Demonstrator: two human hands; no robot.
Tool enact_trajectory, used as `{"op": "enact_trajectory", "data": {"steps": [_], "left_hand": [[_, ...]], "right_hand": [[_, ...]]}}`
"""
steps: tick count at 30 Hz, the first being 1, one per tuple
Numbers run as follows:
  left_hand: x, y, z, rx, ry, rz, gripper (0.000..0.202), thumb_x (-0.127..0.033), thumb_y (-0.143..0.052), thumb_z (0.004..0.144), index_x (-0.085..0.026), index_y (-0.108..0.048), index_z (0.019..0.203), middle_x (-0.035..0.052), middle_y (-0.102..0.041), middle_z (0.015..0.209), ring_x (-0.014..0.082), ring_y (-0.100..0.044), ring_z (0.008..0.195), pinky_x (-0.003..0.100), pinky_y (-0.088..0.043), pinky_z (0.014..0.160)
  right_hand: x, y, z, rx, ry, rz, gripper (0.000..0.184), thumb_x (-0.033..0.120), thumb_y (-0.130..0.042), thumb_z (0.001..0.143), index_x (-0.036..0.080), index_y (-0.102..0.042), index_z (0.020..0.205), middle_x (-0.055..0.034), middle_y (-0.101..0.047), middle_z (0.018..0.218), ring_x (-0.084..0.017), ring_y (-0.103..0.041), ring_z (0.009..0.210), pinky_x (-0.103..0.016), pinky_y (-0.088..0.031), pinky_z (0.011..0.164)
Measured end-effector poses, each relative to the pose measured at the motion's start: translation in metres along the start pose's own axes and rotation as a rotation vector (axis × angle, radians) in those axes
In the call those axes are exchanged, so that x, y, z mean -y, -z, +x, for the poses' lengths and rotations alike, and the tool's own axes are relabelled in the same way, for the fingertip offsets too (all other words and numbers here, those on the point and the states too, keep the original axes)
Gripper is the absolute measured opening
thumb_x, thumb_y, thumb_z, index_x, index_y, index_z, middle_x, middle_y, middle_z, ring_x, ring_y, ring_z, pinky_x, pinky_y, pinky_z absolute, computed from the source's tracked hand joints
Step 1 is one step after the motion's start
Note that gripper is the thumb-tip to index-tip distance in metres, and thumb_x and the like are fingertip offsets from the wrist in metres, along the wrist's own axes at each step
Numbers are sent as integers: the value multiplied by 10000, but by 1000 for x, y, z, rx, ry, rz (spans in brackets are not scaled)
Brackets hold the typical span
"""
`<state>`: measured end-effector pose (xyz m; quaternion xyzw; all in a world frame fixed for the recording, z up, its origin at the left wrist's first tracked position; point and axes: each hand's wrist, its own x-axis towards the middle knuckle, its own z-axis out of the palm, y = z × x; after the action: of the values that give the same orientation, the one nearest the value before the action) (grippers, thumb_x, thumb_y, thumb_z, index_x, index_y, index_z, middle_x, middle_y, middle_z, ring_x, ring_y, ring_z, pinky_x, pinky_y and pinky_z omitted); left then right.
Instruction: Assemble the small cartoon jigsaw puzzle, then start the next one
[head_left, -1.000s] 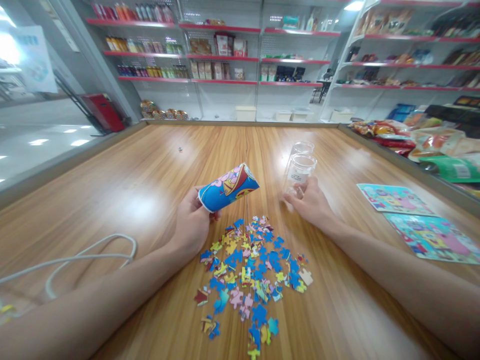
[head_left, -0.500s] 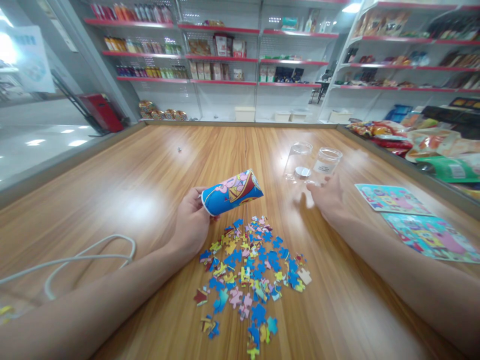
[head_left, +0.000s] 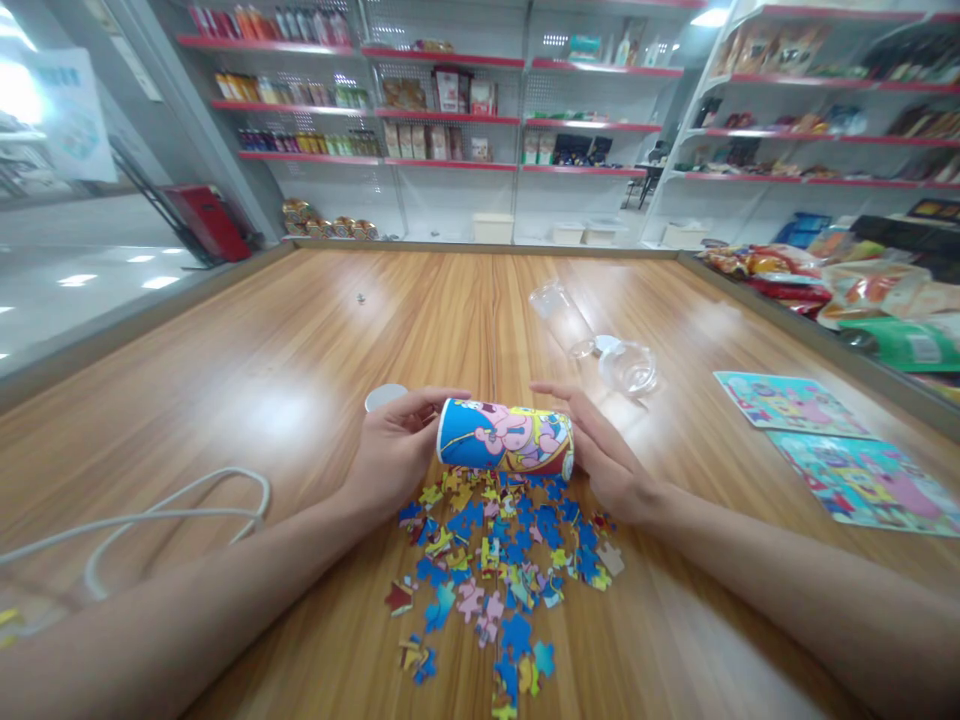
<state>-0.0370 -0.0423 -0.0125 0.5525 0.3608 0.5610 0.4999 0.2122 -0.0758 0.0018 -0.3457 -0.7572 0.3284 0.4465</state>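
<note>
A cartoon-printed tube (head_left: pixel 506 438), blue with pink and yellow figures and a white left rim, lies level between my hands. My left hand (head_left: pixel 397 445) grips its left end. My right hand (head_left: pixel 611 465) is closed around the right end, its index finger stretched out along the far side. Just beneath and in front of the tube spreads a heap of loose jigsaw pieces (head_left: pixel 487 550), mostly blue, yellow and pink. Behind my left hand a flat white disc (head_left: pixel 385 397) shows in part.
Two clear plastic jars, one lying on its side (head_left: pixel 562 318) and another (head_left: pixel 630 368), are beyond my right hand. Two cartoon picture cards (head_left: pixel 795 405) (head_left: pixel 870 480) lie at right. A white cable (head_left: pixel 180 515) loops at left; packaged goods (head_left: pixel 885 290) line the right edge.
The tube has come nearer and lower, turned level over the pieces. My right hand moved left from the jars onto the tube. Both clear jars, upright before, have tipped and shifted.
</note>
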Motion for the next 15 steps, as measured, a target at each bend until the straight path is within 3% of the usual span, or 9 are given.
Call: {"op": "enact_trajectory", "data": {"steps": [2, 5, 11, 13, 15], "left_hand": [[-2, -1, -1, 55, 2, 7, 294, -258, -838, 759, -187, -750, 1031, 68, -779, 947, 203, -740, 853, 283, -617, 742], [-3, -2, 0, 82, 27, -2, 359, -260, -860, 731, -198, -716, 1055, 49, -772, 887, 184, -731, 780, 264, -610, 688], [0, -3, 1, 43, 125, -15, 281, -361, -830, 757, -152, -747, 925, 90, -772, 884, 219, -733, 763, 294, -616, 665], [1, -3, 1, 24, 117, -57, 254, -339, -834, 744, -154, -753, 897, 84, -775, 884, 223, -734, 750, 305, -619, 659], [1, -3, 1, 24, 104, -85, 227, -288, -844, 719, -159, -756, 884, 74, -777, 887, 228, -736, 755, 312, -623, 662]], "right_hand": [[0, -2, 0, 88, -75, 143, 437, 387, -409, 1036, 274, -400, 1458, -66, -680, 1102, -216, -673, 942, -372, -568, 767], [-3, -2, 0, 129, -22, 117, 565, 330, -598, 944, 270, -391, 1466, -39, -696, 996, -196, -667, 862, -351, -559, 742], [-3, 11, 6, -2, 189, -315, 605, 139, -657, 780, 290, -508, 1346, -47, -680, 1069, -216, -654, 897, -378, -552, 771], [4, 24, 11, 47, 252, -515, 600, 73, -601, 739, 286, -540, 1297, -66, -662, 1161, -261, -636, 1041, -434, -541, 877], [8, 43, 16, 151, 235, -798, 718, 30, -580, 652, 268, -534, 1328, -101, -601, 1314, -341, -552, 1225, -541, -460, 1014]]}}
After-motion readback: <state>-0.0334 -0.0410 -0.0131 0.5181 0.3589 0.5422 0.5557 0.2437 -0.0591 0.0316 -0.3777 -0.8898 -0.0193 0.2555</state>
